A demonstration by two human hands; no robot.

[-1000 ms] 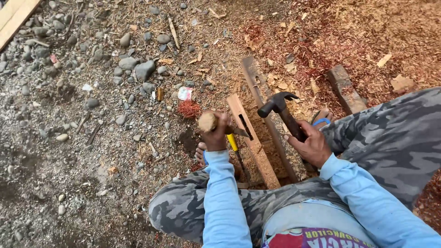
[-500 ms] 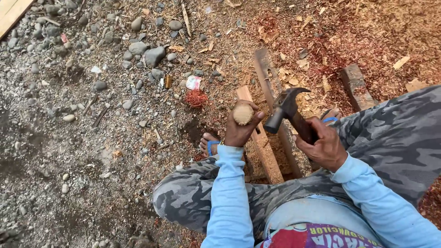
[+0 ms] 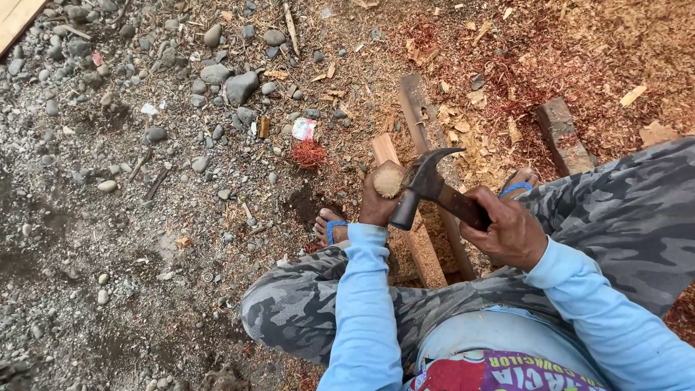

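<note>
My left hand (image 3: 376, 206) grips a tool with a round wooden handle end (image 3: 389, 181), held upright over a light wooden plank (image 3: 409, 224) on the ground. My right hand (image 3: 507, 232) holds a claw hammer (image 3: 427, 185) by its dark handle. The hammer's head sits right beside the wooden handle end, close to touching it. The lower part of the held tool is hidden behind my left hand. My knees in camouflage trousers flank the plank.
A darker grooved board (image 3: 420, 116) lies beyond the plank, and a short wood block (image 3: 563, 134) lies to the right. Reddish shavings and wood chips cover the right ground. Grey stones and gravel (image 3: 217, 72) spread to the left. My sandalled foot (image 3: 329, 228) rests beside a small hole.
The hammer has swung from the right side down and left, next to the wooden handle end. My left hand has shifted slightly right with the tool.
</note>
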